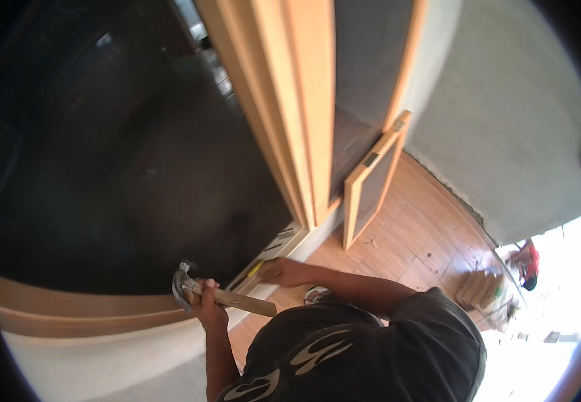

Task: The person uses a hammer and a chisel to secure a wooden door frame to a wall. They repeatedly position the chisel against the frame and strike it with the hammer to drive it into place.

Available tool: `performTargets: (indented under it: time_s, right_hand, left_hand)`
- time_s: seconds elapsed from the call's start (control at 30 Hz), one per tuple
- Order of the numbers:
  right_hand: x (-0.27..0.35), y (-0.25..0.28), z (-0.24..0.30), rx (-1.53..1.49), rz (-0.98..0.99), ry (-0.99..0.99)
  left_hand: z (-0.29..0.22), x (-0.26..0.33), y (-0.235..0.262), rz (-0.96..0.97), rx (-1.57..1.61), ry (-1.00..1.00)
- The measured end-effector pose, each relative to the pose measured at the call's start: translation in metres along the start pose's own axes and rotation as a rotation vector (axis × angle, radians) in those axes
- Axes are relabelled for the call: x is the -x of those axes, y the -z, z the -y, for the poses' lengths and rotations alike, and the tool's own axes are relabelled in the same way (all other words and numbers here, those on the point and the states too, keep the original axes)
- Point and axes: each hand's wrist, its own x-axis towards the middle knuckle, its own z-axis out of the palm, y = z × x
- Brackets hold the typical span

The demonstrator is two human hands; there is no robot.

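A claw hammer (237, 299) with a wooden handle and a worn metal head is in my left hand (208, 305). My fingers close round its handle just below the head, and the handle points right. My right hand (283, 272) is at the wooden sill of the frame, right beside a small yellow thing (255, 269) that looks like a tool handle. Its fingers are small and blurred, so whether they grip the yellow thing does not show. Several small dark pieces (273, 248) lie along the sill (298, 238).
A tall wooden frame post (297, 120) rises beside the dark opening (136, 167). A small wooden-framed panel (371, 181) leans at the wall on the tiled floor (424, 214). Stacked packages (481, 289) and another person in red (528, 261) are at the right.
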Motion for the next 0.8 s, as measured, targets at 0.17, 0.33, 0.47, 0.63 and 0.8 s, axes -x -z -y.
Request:
performTargets:
  time_s: [0.17,0.33,0.47,0.63,0.8]
  right_hand:
    - [0.009,0.012,-0.151,0.23,-0.341,-0.456]
    - [-0.022,0.031,-0.23,0.322,-0.348,-0.664]
    - [-0.062,0.037,-0.236,0.488,-0.34,-0.644]
    - [-0.104,0.035,-0.28,0.648,-0.179,-0.671]
    - [-0.124,0.034,-0.338,0.936,-0.06,-0.649]
  left_hand:
    - [-0.007,0.016,0.063,-0.085,-0.241,-0.162]
    - [-0.018,0.056,0.096,-0.127,-0.545,-0.089]
    - [0.007,0.099,0.126,-0.128,-0.424,0.169]
    - [0.051,0.16,0.159,-0.088,-0.483,0.446]
    - [0.067,0.172,0.149,0.023,-0.517,0.611]
